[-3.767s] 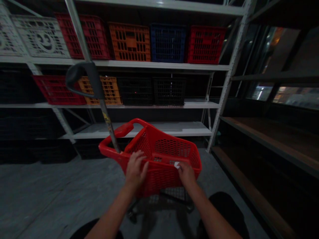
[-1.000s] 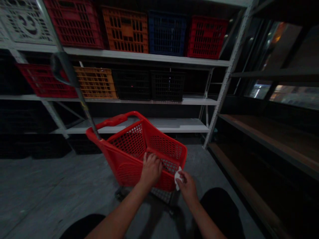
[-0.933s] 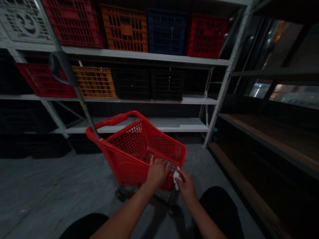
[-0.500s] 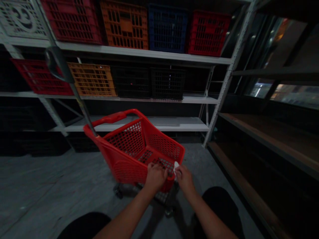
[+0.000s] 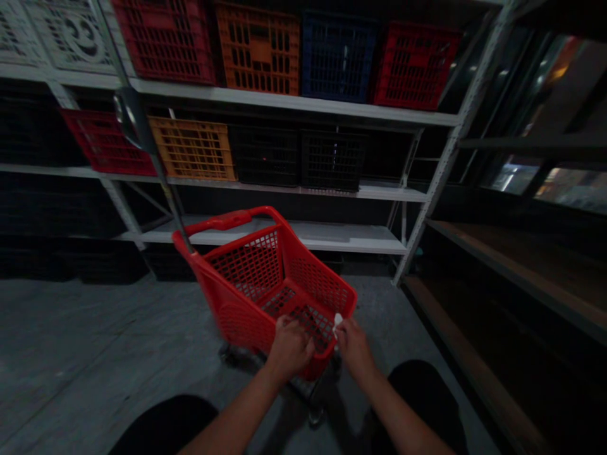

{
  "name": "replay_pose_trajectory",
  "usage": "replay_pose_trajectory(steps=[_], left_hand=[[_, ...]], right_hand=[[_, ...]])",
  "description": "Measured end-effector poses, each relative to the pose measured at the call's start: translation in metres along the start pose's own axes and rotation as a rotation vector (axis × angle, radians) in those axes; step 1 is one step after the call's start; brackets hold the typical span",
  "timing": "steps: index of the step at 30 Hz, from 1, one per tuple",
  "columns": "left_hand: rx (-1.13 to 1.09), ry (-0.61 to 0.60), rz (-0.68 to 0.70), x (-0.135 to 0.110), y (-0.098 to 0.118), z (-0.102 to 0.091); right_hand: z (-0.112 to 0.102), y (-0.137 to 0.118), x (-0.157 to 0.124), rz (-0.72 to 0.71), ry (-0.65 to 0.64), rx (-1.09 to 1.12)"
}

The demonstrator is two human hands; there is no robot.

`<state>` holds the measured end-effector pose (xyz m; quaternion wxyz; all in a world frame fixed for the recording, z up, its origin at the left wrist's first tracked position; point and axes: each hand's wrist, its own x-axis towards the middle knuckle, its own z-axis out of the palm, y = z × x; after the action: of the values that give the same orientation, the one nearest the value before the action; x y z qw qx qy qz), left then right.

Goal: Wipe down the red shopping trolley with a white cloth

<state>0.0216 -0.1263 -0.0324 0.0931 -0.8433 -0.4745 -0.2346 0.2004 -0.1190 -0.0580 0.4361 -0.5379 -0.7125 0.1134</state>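
Observation:
A red plastic shopping cart [image 5: 237, 322] stands on the floor before me, its handle end away from me at the left. My left hand [image 5: 290, 347] is closed over the near side rim of its basket. At the near front corner, my right hand [image 5: 351, 341] pinches a small white wipe [image 5: 337, 320], perhaps paper or cloth, against or just beside the rim. The fingertips of my left hand are partly hidden behind the rim. Inside the basket, the grid floor shows between the walls.
A grey pole with a dark fitting [image 5: 134, 120] rises from the cart's handle side. Behind stands a white metal shelf [image 5: 332, 110] with several coloured crates, among them an orange crate [image 5: 258, 54]. Brown-edged shelving [image 5: 502, 259] runs close along the right. My dark-clothed knees flank my arms.
The view has turned slightly left, so the shelves and cart sit further right. My left hand has slid a little nearer along the rim. The right hand still pinches the white wipe.

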Motion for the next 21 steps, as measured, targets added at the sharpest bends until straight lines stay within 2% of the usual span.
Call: replay_pose_trajectory(steps=[2, 4, 10, 12, 14, 19, 21], left_hand=[[-0.004, -0.015, 0.01, -0.005, -0.001, -0.003], [-0.014, -0.038, 0.021, -0.009, -0.002, -0.006], [-0.04, -0.031, 0.027, -0.014, 0.001, -0.009], [-0.048, -0.022, 0.025, -0.013, 0.002, -0.008], [-0.05, -0.018, 0.027, -0.013, 0.003, -0.008], [-0.046, -0.017, 0.041, -0.017, 0.001, -0.01], [-0.051, -0.025, 0.047, -0.02, 0.001, -0.012]], right_hand=[[0.002, -0.014, -0.017, -0.044, -0.078, 0.031], [0.001, -0.017, -0.02, -0.045, -0.104, 0.026], [-0.016, 0.029, 0.034, 0.075, 0.073, -0.119], [-0.017, 0.035, 0.04, 0.09, 0.084, -0.142], [-0.015, 0.029, 0.031, 0.078, 0.045, -0.138], [-0.008, -0.006, -0.014, 0.002, -0.118, -0.049], [-0.01, -0.009, -0.016, -0.012, -0.15, -0.047]])
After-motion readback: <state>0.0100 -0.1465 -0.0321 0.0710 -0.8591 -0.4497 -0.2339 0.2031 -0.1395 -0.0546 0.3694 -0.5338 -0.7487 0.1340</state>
